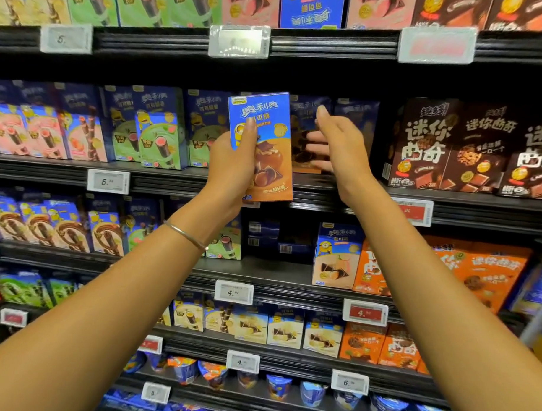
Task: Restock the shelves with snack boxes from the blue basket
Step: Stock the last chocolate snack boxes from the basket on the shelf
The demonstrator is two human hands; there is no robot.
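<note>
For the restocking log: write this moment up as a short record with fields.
left hand: grips the snack box upright, thumb across its front
right hand: open, fingers straight, reaching into the shelf right of the box
snack box: blue and brown, held in front of the shelf, not yet on it
shelf stock: like boxes set back; contact with the right hand unclear
blue basket: not in view

Left hand holds a box before the shelf; right hand lies just right of it, before the row behind
</note>
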